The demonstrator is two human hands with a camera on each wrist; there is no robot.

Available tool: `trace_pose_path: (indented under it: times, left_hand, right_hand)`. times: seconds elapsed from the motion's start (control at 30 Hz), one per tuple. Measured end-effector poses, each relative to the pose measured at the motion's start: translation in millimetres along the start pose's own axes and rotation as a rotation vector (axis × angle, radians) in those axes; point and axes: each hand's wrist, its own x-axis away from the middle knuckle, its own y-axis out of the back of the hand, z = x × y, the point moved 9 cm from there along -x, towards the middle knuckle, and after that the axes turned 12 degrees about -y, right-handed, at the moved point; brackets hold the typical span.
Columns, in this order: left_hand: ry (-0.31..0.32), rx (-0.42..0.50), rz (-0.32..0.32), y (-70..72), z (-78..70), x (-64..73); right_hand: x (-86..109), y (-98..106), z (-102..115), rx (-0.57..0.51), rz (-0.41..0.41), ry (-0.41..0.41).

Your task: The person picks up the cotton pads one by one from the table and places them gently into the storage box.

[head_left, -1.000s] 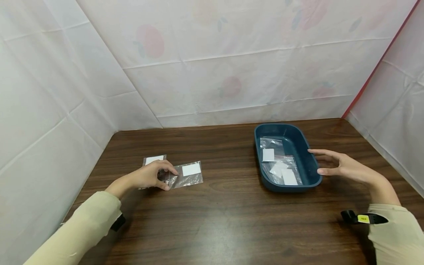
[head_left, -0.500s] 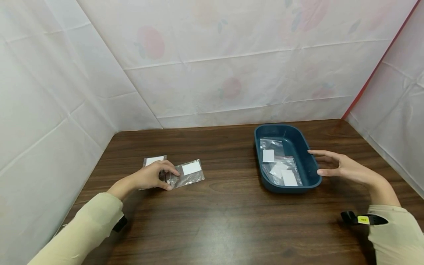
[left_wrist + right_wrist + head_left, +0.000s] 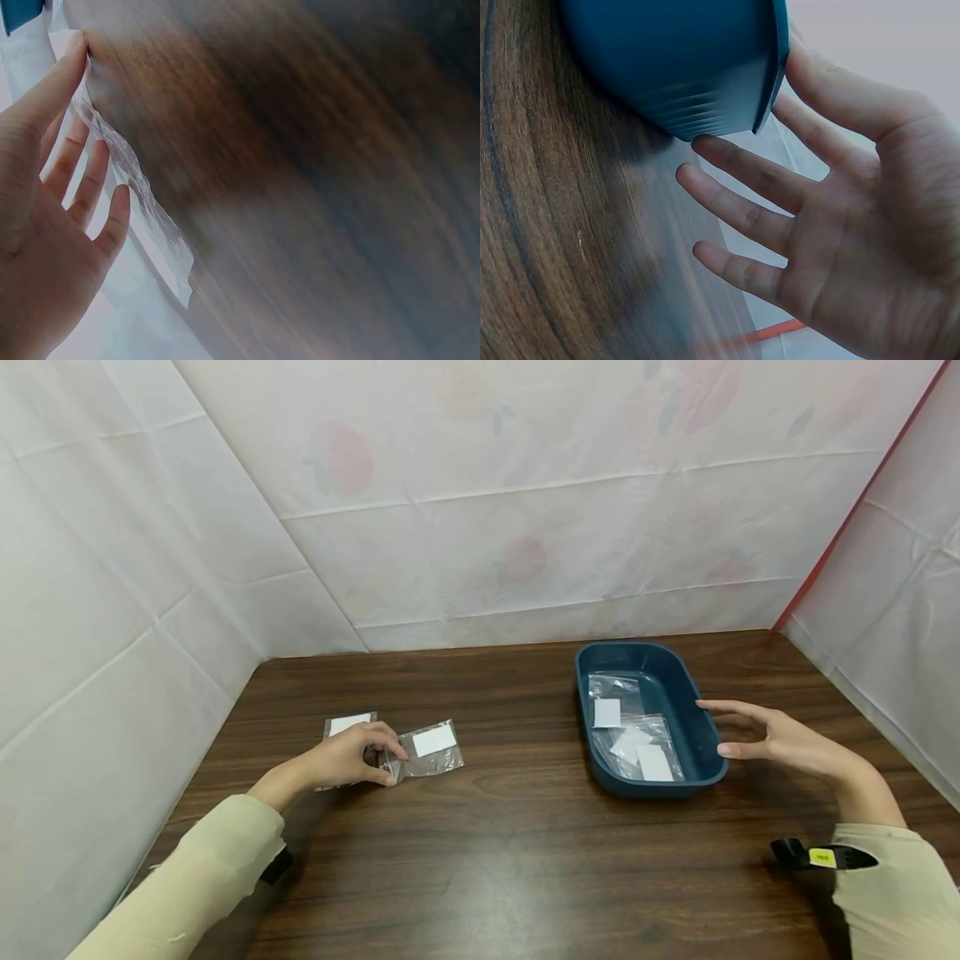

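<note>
"Closer together than 1 second ago, thumb and forefinger of the left hand (image 3: 341, 757) crease the bag (image 3: 432, 765), so the hold seems firmer."

"And the grip?"

"Narrow, pinching that bag's end on the bench (image 3: 480, 860). Clear plastic, 1 white patch (image 3: 433, 741). Right hand (image 3: 791, 742): wide, at the tray (image 3: 651, 788) rim."

The desk (image 3: 510, 843) has a dark brown wood-grain top with a pale sheen towards its near side. A deep blue tray (image 3: 645, 788) with rounded corners stands on the right part. On the left part lies a clear bag (image 3: 349, 722) with a white patch, partly hidden by the left hand (image 3: 347, 757); a second clear bag (image 3: 438, 762) lies just beside it.
</note>
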Motion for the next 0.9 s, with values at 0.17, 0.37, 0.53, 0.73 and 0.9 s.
trace_pose_path:
  times: [0.17, 0.37, 0.53, 0.73, 0.9]
  left_hand:
    - [0.009, -0.011, 0.000, 0.4, 1.2, -2.4]
    - [0.010, -0.019, -0.006, 2.5, -0.5, -3.8]
    - [0.015, -0.017, -0.013, 3.9, -1.4, -6.3]
    - [0.027, -0.021, -0.011, 3.0, -0.3, -7.2]
    - [0.029, -0.057, -0.016, 4.3, -0.2, -8.3]
  right_hand:
    - [0.8, 1.1, 1.1, -0.001, 0.003, 0.014]
    - [-0.1, -0.2, 0.6, 0.004, 0.000, 0.005]
    - [0.6, -0.3, 2.1, -0.007, 0.000, 0.003]
    - [-0.4, -0.3, 1.8, -0.016, 0.004, -0.006]
    - [0.2, 0.2, 3.1, 0.000, 0.002, 0.007]
